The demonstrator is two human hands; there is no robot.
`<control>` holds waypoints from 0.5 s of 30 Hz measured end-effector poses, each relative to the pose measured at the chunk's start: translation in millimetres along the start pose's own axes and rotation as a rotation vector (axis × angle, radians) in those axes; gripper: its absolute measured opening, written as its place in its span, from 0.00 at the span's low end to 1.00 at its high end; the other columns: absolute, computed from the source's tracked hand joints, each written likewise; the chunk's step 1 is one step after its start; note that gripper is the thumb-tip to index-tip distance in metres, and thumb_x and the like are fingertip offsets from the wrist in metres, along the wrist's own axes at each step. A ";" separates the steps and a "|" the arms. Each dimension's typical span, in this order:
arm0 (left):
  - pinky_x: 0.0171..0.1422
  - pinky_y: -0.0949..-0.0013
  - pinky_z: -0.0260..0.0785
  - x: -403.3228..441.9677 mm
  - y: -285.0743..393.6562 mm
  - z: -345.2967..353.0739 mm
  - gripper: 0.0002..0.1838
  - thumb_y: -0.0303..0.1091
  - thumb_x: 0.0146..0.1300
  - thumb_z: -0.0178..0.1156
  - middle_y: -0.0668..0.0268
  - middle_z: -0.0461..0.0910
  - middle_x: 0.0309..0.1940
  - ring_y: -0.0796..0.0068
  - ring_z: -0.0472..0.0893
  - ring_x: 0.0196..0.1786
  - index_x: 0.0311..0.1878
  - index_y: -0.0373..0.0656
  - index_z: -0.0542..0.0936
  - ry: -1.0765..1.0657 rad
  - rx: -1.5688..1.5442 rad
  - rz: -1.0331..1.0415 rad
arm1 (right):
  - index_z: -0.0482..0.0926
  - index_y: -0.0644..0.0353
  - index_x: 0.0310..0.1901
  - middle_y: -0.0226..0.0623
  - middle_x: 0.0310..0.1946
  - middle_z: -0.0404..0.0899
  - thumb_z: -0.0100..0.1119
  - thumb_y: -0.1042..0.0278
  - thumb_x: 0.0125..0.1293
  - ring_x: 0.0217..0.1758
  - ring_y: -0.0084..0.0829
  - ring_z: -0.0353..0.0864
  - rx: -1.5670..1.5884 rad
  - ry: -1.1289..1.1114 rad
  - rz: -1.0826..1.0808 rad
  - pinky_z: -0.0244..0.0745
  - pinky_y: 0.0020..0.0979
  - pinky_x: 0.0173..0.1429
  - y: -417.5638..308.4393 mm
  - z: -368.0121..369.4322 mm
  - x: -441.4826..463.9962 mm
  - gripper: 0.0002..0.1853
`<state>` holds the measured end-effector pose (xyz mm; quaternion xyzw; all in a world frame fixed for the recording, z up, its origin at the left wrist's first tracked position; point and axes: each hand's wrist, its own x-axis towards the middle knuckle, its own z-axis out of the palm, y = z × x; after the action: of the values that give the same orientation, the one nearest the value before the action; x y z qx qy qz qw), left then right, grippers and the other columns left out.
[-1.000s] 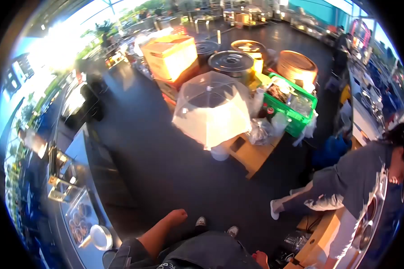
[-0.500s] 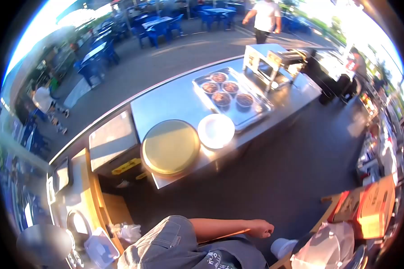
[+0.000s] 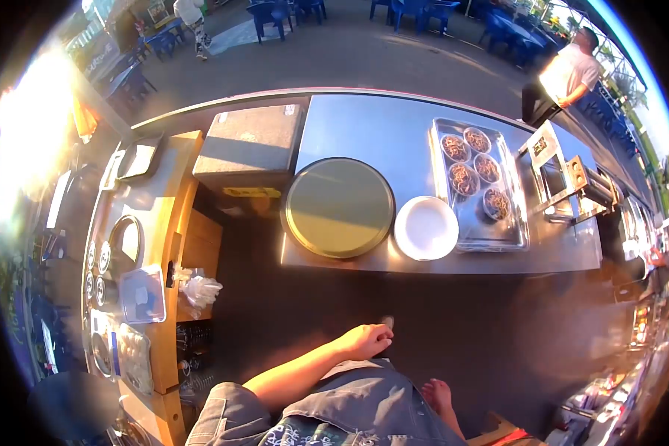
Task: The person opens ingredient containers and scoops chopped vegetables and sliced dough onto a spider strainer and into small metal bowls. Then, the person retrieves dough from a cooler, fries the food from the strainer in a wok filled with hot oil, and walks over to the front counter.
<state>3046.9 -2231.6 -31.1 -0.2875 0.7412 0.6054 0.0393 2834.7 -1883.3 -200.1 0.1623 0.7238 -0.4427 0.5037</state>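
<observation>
My left hand (image 3: 368, 341) hangs in front of my waist with its fingers loosely curled and nothing visible in them. Lower and to the right, my right hand (image 3: 438, 394) is down by my side, fingers bent in, no object showing. Ahead of both, apart from them, stands a steel table (image 3: 364, 119). Near its front edge sit a large round gold-coloured lid or tray (image 3: 340, 208) and a white round dish (image 3: 426, 228), perhaps a stack. To their right a metal tray (image 3: 490, 245) carries several clear cups (image 3: 464, 179) of brown, shredded-looking food.
A metal stand-like appliance (image 3: 565, 186) occupies the table's right end. A large box (image 3: 249, 141) adjoins its left. On the left, a wooden-edged counter (image 3: 172, 245) holds a plastic container (image 3: 143, 295); a plastic bag (image 3: 199, 290) hangs there. Beyond, a person (image 3: 569, 78) stands near blue chairs (image 3: 412, 15).
My view has swung left, so the table now lies straight ahead. My left arm appears farther left, and my right hand has come into view. The person in white appears farther right.
</observation>
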 end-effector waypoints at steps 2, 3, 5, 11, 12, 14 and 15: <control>0.51 0.64 0.75 6.9 6.1 -8.4 0.16 0.38 0.67 0.57 0.59 0.84 0.39 0.65 0.83 0.45 0.53 0.39 0.78 0.114 -0.035 -0.049 | 0.72 0.58 0.50 0.40 0.35 0.80 0.56 0.65 0.70 0.32 0.33 0.82 0.007 -0.056 0.002 0.79 0.30 0.33 -46.5 17.1 16.1 0.11; 0.50 0.66 0.75 10.9 9.5 -11.0 0.15 0.37 0.67 0.56 0.60 0.83 0.38 0.69 0.83 0.43 0.53 0.40 0.78 0.181 -0.056 -0.078 | 0.72 0.57 0.50 0.40 0.34 0.80 0.57 0.66 0.70 0.32 0.33 0.82 -0.028 -0.078 -0.006 0.79 0.30 0.33 -66.0 19.9 24.1 0.11; 0.47 0.67 0.76 26.2 5.5 -13.4 0.15 0.36 0.68 0.56 0.61 0.83 0.37 0.72 0.83 0.39 0.53 0.39 0.78 0.207 -0.105 -0.139 | 0.72 0.56 0.50 0.40 0.34 0.81 0.57 0.65 0.70 0.31 0.33 0.83 -0.043 -0.071 -0.007 0.79 0.29 0.32 -94.2 21.0 33.6 0.10; 0.45 0.64 0.75 31.6 5.8 -36.9 0.15 0.39 0.68 0.55 0.61 0.83 0.36 0.68 0.83 0.38 0.51 0.40 0.77 0.403 -0.128 -0.185 | 0.71 0.53 0.49 0.40 0.34 0.81 0.57 0.60 0.71 0.31 0.34 0.83 -0.224 -0.252 0.086 0.79 0.31 0.32 -130.7 1.3 111.5 0.11; 0.46 0.64 0.75 30.2 2.5 -41.6 0.15 0.39 0.68 0.55 0.61 0.84 0.36 0.68 0.83 0.38 0.51 0.40 0.77 0.413 -0.140 -0.183 | 0.71 0.53 0.49 0.41 0.35 0.80 0.57 0.59 0.71 0.32 0.35 0.83 -0.270 -0.341 0.111 0.79 0.32 0.32 -134.9 -2.6 121.8 0.11; 0.47 0.64 0.74 22.4 -6.8 -49.6 0.15 0.39 0.68 0.55 0.61 0.84 0.36 0.68 0.83 0.39 0.51 0.39 0.77 0.455 -0.198 -0.193 | 0.72 0.54 0.50 0.41 0.36 0.80 0.56 0.58 0.71 0.34 0.35 0.83 -0.576 -0.411 0.003 0.79 0.33 0.34 -158.6 1.5 126.1 0.12; 0.49 0.64 0.74 18.6 -10.0 -56.1 0.15 0.39 0.68 0.55 0.61 0.84 0.37 0.68 0.83 0.41 0.51 0.39 0.77 0.454 -0.226 -0.236 | 0.72 0.54 0.50 0.41 0.36 0.80 0.55 0.58 0.71 0.34 0.35 0.82 -0.683 -0.434 -0.039 0.79 0.34 0.34 -176.7 10.2 120.4 0.13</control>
<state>3052.4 -2291.3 -32.6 -0.5026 0.6201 0.5956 -0.0897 2667.4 -2015.1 -221.9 -0.1252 0.7091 -0.2102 0.6613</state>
